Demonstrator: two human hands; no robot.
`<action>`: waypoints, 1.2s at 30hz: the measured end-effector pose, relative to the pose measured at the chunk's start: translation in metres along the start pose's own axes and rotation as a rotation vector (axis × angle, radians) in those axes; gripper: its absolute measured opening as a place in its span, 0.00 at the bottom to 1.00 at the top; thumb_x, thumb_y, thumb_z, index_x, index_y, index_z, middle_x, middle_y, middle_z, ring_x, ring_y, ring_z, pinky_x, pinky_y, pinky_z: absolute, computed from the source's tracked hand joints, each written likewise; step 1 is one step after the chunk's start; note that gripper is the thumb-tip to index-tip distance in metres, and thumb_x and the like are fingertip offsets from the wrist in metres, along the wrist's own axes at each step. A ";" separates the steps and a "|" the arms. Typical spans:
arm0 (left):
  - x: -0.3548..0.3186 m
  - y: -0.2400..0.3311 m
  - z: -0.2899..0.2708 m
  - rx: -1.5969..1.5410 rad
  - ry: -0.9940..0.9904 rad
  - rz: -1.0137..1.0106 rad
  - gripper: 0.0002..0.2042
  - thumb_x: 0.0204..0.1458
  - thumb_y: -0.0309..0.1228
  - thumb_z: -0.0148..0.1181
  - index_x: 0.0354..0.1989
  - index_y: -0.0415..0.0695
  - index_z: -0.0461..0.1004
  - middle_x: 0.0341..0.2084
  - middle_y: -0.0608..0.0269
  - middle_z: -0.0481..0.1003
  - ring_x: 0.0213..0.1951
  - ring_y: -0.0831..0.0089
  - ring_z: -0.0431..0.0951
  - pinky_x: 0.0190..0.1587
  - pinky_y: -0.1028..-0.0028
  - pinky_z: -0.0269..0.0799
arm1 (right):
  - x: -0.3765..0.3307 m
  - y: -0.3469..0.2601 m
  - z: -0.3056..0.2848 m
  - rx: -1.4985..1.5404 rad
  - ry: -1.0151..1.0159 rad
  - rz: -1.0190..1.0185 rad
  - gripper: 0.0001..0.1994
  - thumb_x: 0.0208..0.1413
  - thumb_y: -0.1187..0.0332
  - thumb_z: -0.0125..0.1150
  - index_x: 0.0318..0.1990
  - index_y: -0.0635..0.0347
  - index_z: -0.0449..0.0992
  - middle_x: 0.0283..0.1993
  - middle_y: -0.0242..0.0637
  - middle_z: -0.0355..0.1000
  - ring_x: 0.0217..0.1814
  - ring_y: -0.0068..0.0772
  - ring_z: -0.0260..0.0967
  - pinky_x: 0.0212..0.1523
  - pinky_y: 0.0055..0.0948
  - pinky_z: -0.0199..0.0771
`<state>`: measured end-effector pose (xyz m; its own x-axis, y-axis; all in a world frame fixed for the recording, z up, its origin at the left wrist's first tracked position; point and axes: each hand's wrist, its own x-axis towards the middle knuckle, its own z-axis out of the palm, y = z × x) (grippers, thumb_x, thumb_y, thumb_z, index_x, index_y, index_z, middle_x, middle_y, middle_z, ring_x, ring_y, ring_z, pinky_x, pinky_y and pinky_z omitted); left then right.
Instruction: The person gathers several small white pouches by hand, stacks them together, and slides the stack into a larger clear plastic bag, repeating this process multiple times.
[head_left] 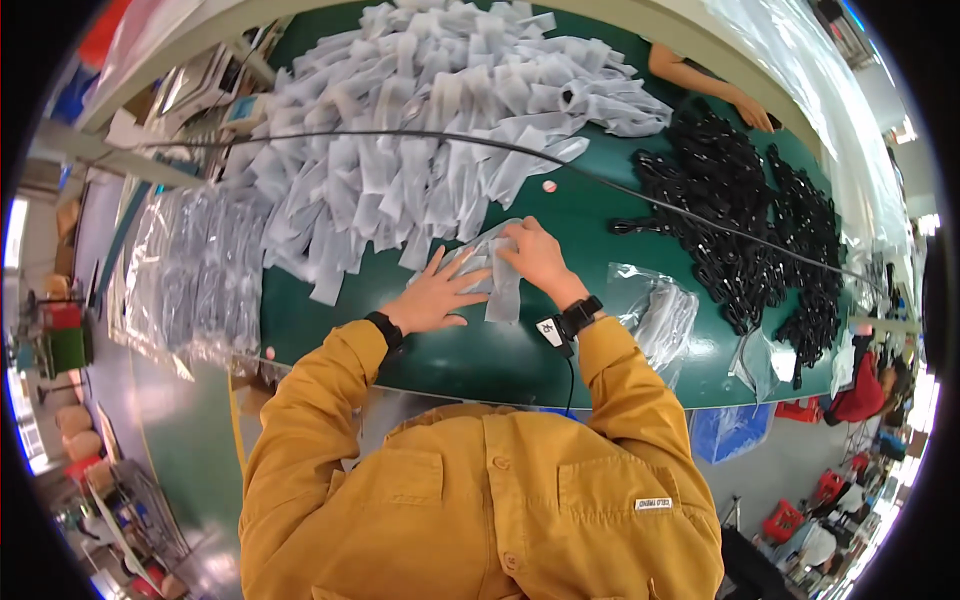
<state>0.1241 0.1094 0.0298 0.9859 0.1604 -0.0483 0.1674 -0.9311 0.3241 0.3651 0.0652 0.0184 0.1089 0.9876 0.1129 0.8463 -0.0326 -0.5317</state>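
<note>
My left hand [440,293] lies flat with fingers spread on a small clear plastic bag [497,272] on the green table [500,350]. My right hand [535,258] grips the same bag at its far end, fingers curled over it. A big heap of flat whitish bags [420,130] lies just beyond my hands. Both forearms wear yellow sleeves and black wristbands.
A pile of black parts [750,210] lies to the right, with another person's hand [752,108] at the far edge. Clear bag bundles sit at my right [665,315] and left [190,270]. A black cable [600,180] arcs over the table.
</note>
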 end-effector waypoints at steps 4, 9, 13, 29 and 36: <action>-0.023 0.015 0.003 -0.180 0.204 -0.099 0.26 0.47 0.40 0.67 0.56 0.55 0.71 0.67 0.62 0.55 0.71 0.51 0.45 0.68 0.45 0.44 | -0.008 -0.008 0.004 0.132 -0.020 0.004 0.10 0.54 0.64 0.62 0.37 0.61 0.74 0.37 0.43 0.72 0.31 0.47 0.72 0.33 0.36 0.73; -0.026 0.060 -0.023 -0.542 0.688 -0.234 0.26 0.46 0.36 0.68 0.56 0.52 0.70 0.65 0.57 0.58 0.68 0.49 0.52 0.66 0.52 0.52 | -0.047 -0.044 -0.051 0.621 -0.071 0.253 0.09 0.59 0.65 0.58 0.33 0.61 0.71 0.30 0.36 0.71 0.32 0.30 0.70 0.33 0.30 0.71; -0.020 0.080 -0.032 -0.623 0.601 -0.288 0.21 0.50 0.35 0.65 0.53 0.46 0.70 0.54 0.50 0.68 0.58 0.48 0.66 0.57 0.60 0.66 | -0.084 -0.073 -0.045 1.034 -0.128 0.316 0.07 0.62 0.66 0.56 0.35 0.61 0.71 0.28 0.28 0.69 0.32 0.18 0.66 0.32 0.26 0.70; -0.119 0.073 0.045 -0.586 0.239 -0.364 0.13 0.53 0.36 0.60 0.41 0.41 0.68 0.31 0.48 0.73 0.36 0.46 0.74 0.37 0.55 0.70 | -0.046 -0.113 0.034 -0.255 -0.073 -0.613 0.26 0.42 0.76 0.64 0.54 0.52 0.71 0.56 0.39 0.66 0.35 0.41 0.69 0.38 0.33 0.72; -0.132 0.073 0.043 -0.623 0.181 -0.342 0.13 0.52 0.34 0.60 0.41 0.41 0.68 0.34 0.49 0.72 0.40 0.47 0.73 0.40 0.57 0.70 | -0.043 -0.114 0.061 0.014 -0.096 -0.529 0.15 0.50 0.77 0.59 0.47 0.55 0.70 0.49 0.37 0.70 0.36 0.41 0.71 0.36 0.34 0.73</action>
<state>0.0061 0.0061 0.0194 0.8536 0.5106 -0.1034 0.3771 -0.4687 0.7988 0.2324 0.0354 0.0226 -0.3791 0.8783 0.2914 0.7659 0.4745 -0.4339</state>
